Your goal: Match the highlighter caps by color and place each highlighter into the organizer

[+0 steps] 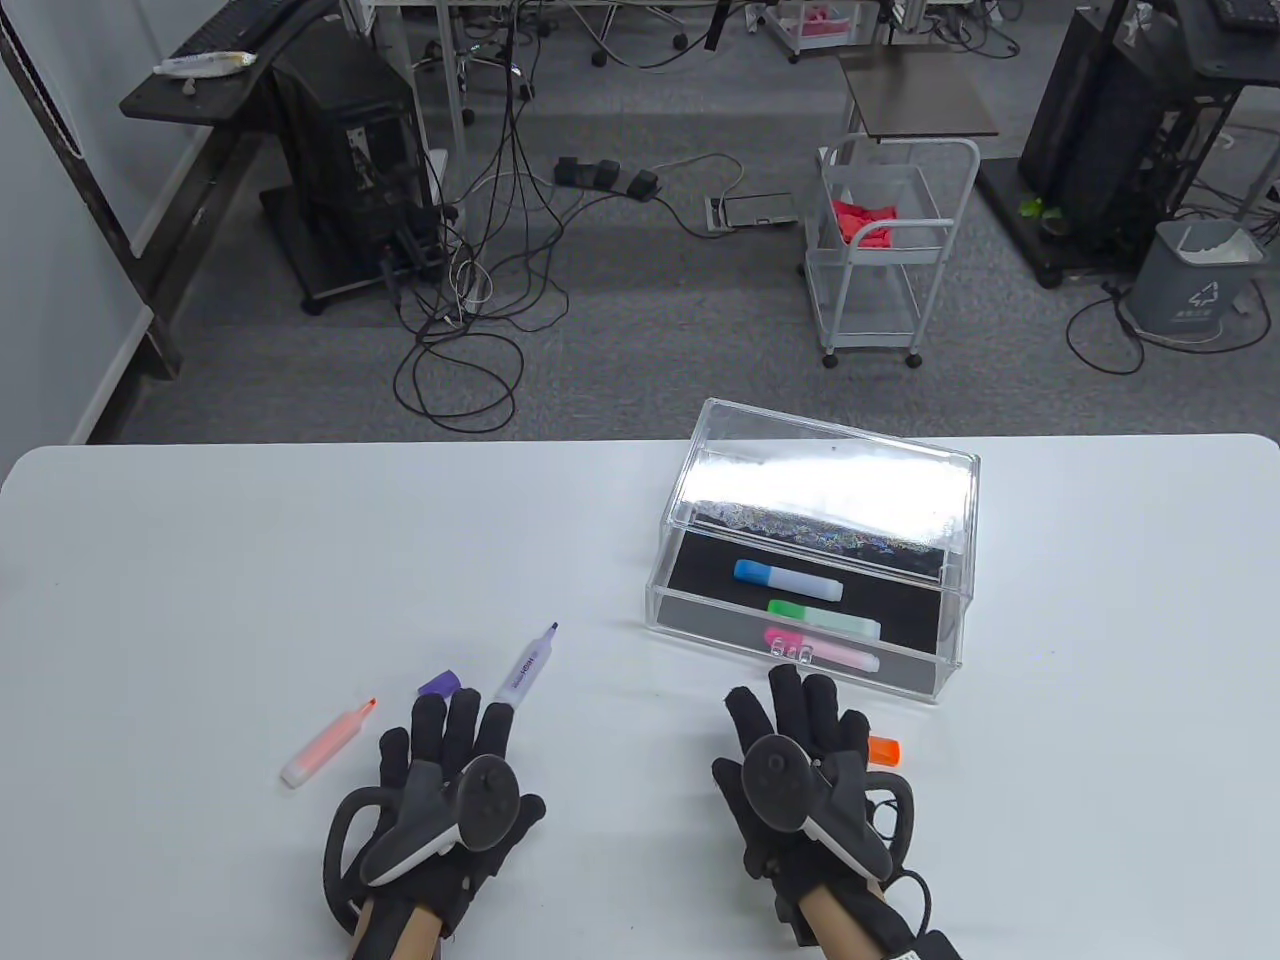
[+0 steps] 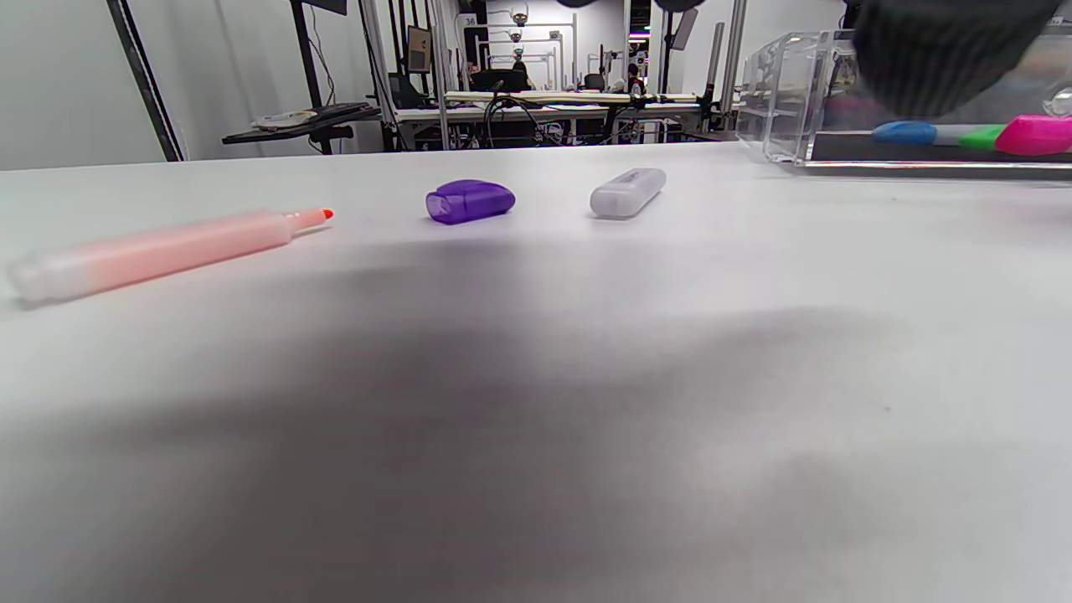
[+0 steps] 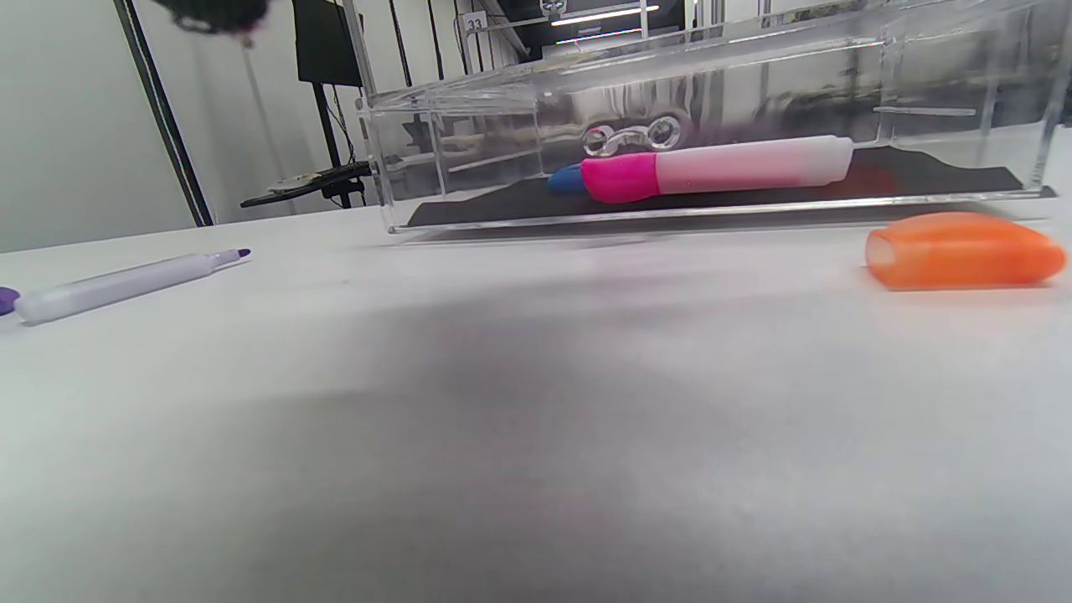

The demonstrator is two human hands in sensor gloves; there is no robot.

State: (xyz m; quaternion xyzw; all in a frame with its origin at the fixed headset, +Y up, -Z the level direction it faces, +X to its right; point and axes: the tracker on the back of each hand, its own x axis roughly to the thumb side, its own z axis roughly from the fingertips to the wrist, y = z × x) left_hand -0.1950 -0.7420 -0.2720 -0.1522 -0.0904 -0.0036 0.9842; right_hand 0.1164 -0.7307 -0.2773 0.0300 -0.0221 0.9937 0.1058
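Note:
A clear acrylic organizer (image 1: 955, 610) with a pulled-out drawer holds capped blue (image 1: 788, 580), green (image 1: 823, 619) and pink (image 1: 820, 649) highlighters. On the table lie an uncapped purple highlighter (image 1: 527, 667), a purple cap (image 1: 440, 683), an uncapped orange highlighter (image 1: 326, 745) and an orange cap (image 1: 886, 750). My left hand (image 1: 450, 745) lies flat, fingers straight, just below the purple cap and the purple highlighter's butt. Flat too is my right hand (image 1: 800, 715), its fingertips near the drawer front and the orange cap at its right side. Neither hand holds anything.
The organizer (image 3: 670, 126) fills the back of the right wrist view, with the orange cap (image 3: 963, 249) in front of it. The left wrist view shows the orange highlighter (image 2: 159, 251), purple cap (image 2: 469, 201) and purple highlighter (image 2: 628, 191) in a row. Floor, cables and a cart (image 1: 890, 250) lie beyond the table's far edge.

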